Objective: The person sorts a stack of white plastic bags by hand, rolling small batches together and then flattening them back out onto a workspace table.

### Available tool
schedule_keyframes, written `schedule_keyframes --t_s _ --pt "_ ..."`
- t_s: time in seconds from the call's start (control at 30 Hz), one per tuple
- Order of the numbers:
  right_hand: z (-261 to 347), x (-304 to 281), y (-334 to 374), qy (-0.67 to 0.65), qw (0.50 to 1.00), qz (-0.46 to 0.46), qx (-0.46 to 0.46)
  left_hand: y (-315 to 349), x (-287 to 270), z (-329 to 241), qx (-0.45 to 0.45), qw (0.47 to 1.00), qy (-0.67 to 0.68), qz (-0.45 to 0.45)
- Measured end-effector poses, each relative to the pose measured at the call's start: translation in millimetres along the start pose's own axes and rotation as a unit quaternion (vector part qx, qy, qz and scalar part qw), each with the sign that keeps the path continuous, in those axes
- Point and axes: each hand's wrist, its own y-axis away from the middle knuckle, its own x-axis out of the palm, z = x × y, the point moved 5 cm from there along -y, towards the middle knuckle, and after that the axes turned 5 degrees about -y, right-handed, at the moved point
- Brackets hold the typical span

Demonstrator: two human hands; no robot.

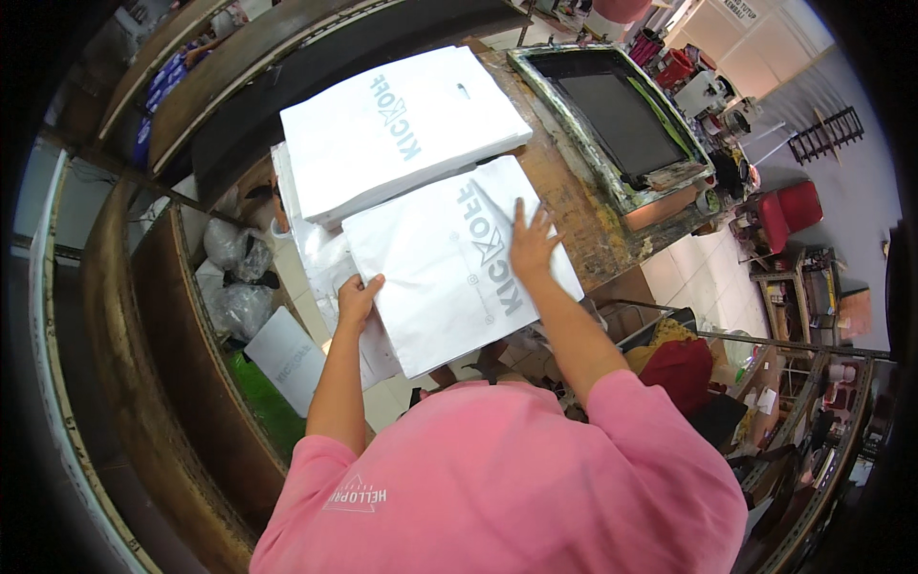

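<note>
A stack of white flat bags (421,277) with grey printing lies at the near side of the worktable, in front of me. My left hand (358,298) grips its left edge, thumb on top and the other fingers partly hidden. Over the printing toward the stack's right side, my right hand (533,241) lies flat with fingers spread, pressing on the top bag. Just beyond is a thicker stack of white bags (349,134) with the same grey print and a small slot-shaped handle hole. The two stacks lie close together, with a narrow gap between.
A framed printing screen (612,110) rests on the wooden table (574,220) at the right. Wooden shelves (158,316) stand at the left, near clear plastic bundles (239,306) and a loose printed white sheet (287,361). A red chair (790,212) stands farther right.
</note>
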Motion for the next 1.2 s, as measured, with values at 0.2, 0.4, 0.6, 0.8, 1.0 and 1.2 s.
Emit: schedule_keyframes --t_s 0.2,0.4,0.6,0.8,1.0,1.2 --pt "-123.5 -3.4 -83.1 -0.309 0.939 0.152 0.008 0.7 6.5 -3.0 -0.032 0.999 0.032 0.014" --pt "-167.0 40.2 -123.8 -0.598 0.729 0.313 0.112 -4.1 -4.0 12.7 -0.076 0.996 0.031 0.019" --pt "-171.1 48.8 -128.3 -0.551 0.76 0.33 0.104 5.6 7.8 -5.2 -0.147 0.984 0.089 0.046" --pt "-157.8 70.6 -136.3 -0.388 0.892 0.228 0.038 3.0 9.0 6.1 -0.174 0.978 0.112 -0.009" --pt "-156.6 89.7 -133.9 -0.416 0.892 0.168 0.044 7.3 14.6 1.6 -0.187 0.976 0.108 -0.036" --pt "-159.7 75.0 -134.5 -0.484 0.838 0.248 0.049 22.4 20.0 -26.7 -0.135 0.989 0.0 -0.062"
